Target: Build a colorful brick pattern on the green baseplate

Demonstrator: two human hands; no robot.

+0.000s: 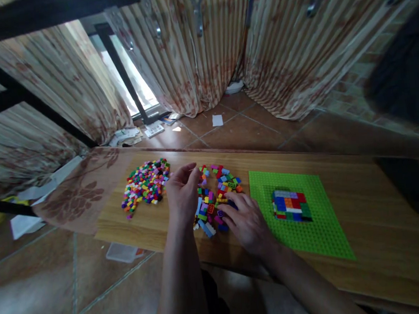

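Observation:
My left hand (182, 192) hovers between two heaps of small coloured bricks, its fingers curled together at the tips; whether it holds a brick is hidden. My right hand (245, 219) rests palm down with fingers spread over the near edge of the middle heap of bricks (216, 189). A denser pile of tiny bricks (146, 183) lies to the left of my left hand. Right of my right hand lies a green baseplate (317, 235) carrying a small flat block of blue, red, orange, white and green bricks (291, 205).
Everything sits on a low wooden board (378, 241) above a tiled floor. Papers (217, 120) lie on the floor by striped curtains (189, 58) and a window. A clear plastic lid (122, 252) lies on the floor at the board's near left. A dark object (408, 182) sits at the far right.

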